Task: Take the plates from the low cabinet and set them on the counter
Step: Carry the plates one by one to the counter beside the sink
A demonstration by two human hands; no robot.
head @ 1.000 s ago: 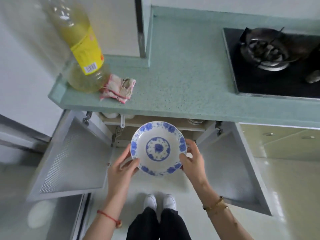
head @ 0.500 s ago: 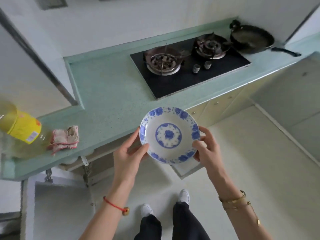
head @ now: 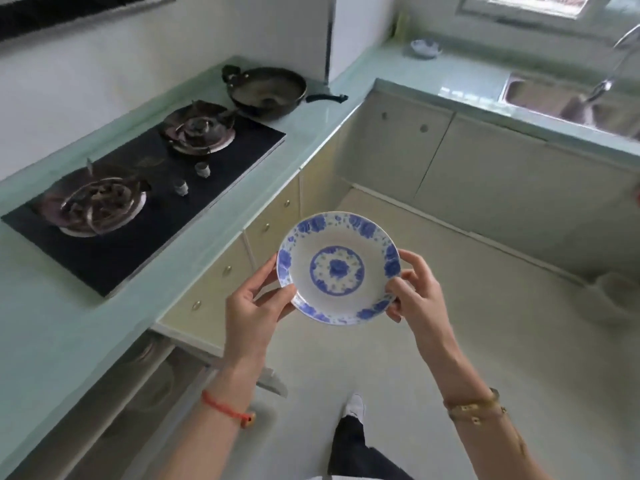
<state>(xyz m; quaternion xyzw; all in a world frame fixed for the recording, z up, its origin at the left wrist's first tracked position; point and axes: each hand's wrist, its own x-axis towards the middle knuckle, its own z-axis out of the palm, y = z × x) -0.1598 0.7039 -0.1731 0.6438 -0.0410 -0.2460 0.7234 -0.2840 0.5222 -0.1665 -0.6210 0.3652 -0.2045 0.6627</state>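
A white plate with a blue flower pattern point(head: 337, 268) is held level in the air above the floor, in front of the pale green counter point(head: 45, 327). My left hand point(head: 254, 306) grips its left rim and my right hand point(head: 417, 292) grips its right rim. The open low cabinet point(head: 138, 386) lies below the counter at the lower left, its inside dim and blurred.
A black gas hob point(head: 145, 188) with two burners is set in the counter at left, with a dark pan point(head: 268, 88) behind it. A second counter with a sink point(head: 568, 98) and tap runs along the right. A white container point(head: 620, 299) stands on the floor at right.
The view has swung to the right, from the open cabinet and oil bottle to the hob, pan and sink corner. Both hands have kept hold of the plate and carried it up and to the right.
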